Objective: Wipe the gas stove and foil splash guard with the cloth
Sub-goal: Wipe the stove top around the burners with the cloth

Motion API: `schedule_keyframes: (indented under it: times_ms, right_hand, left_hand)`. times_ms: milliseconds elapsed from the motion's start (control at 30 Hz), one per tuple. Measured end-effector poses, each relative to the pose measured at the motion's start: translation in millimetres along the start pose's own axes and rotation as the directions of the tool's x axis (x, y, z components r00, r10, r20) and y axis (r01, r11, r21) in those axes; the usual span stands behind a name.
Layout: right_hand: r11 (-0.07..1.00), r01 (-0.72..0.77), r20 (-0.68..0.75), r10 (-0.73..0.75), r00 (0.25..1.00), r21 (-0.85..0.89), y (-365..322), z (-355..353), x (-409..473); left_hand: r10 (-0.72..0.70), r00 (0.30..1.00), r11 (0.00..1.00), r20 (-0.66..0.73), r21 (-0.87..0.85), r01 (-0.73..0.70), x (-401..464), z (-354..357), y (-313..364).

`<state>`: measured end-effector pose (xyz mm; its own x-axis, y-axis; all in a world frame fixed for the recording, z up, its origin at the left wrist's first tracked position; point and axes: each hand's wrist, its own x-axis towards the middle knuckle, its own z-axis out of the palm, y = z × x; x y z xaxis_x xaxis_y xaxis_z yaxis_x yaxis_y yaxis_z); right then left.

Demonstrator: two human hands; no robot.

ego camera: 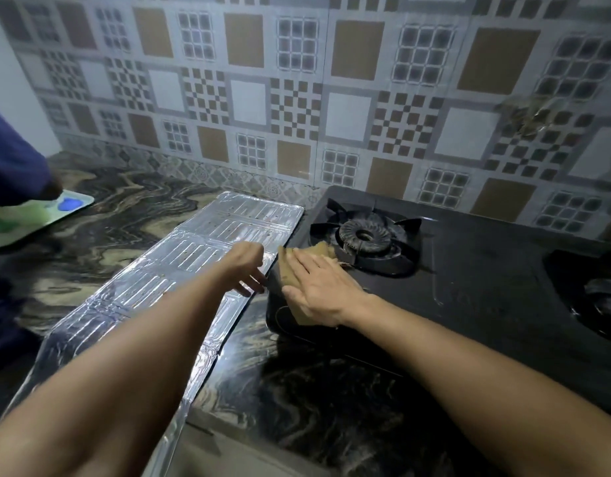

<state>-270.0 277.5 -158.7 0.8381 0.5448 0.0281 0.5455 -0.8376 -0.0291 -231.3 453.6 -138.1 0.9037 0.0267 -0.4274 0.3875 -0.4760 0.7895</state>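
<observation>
Dark marbled stone table (132,215) under everything, patterned tile wall (297,98) rising behind it. My black glass gas stove (486,270) sits on the table to the right, its left cast-iron burner (364,235) near the back, a second burner (603,297) at the far right edge. The long ribbed silver foil splash guard (159,280) lies flat on the table just left of the stove, running from near the wall toward me. Far left, a pale green tray (32,218) with a blue blob, partly covered by someone's dark blue sleeve (11,160). My right hand (318,287) lies flat, fingers straight, pressing the tan cloth (299,259) onto the stove's front left corner, just beside the burner. My left hand (247,265) reaches to the foil's right edge, fingers loosely curled down onto it; whether that grip actually pinches the foil, I cannot tell.
</observation>
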Motion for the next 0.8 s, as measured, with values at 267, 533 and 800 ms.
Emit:
schedule_keyframes:
  times_ms: [267, 533, 800]
  right_hand:
    - [0.997, 0.003, 0.012, -0.002, 1.000, -0.076, 24.4, 10.5, -63.3]
    - [0.999, -0.039, 0.078, 0.039, 0.996, -0.005, -10.7, 1.7, 13.0]
    - [0.986, -0.166, 0.059, 0.167, 0.984, -0.016, -26.6, 2.0, 66.2]
  left_hand:
    - [-0.015, 0.995, 0.959, 0.096, -0.282, 0.041, -3.6, -5.2, -24.4]
    - [-0.044, 0.985, 0.919, 0.164, -0.381, 0.104, -8.5, -12.7, -29.4]
    - [-0.042, 0.978, 0.898, 0.206, -0.422, 0.127, -9.6, -15.6, -41.1]
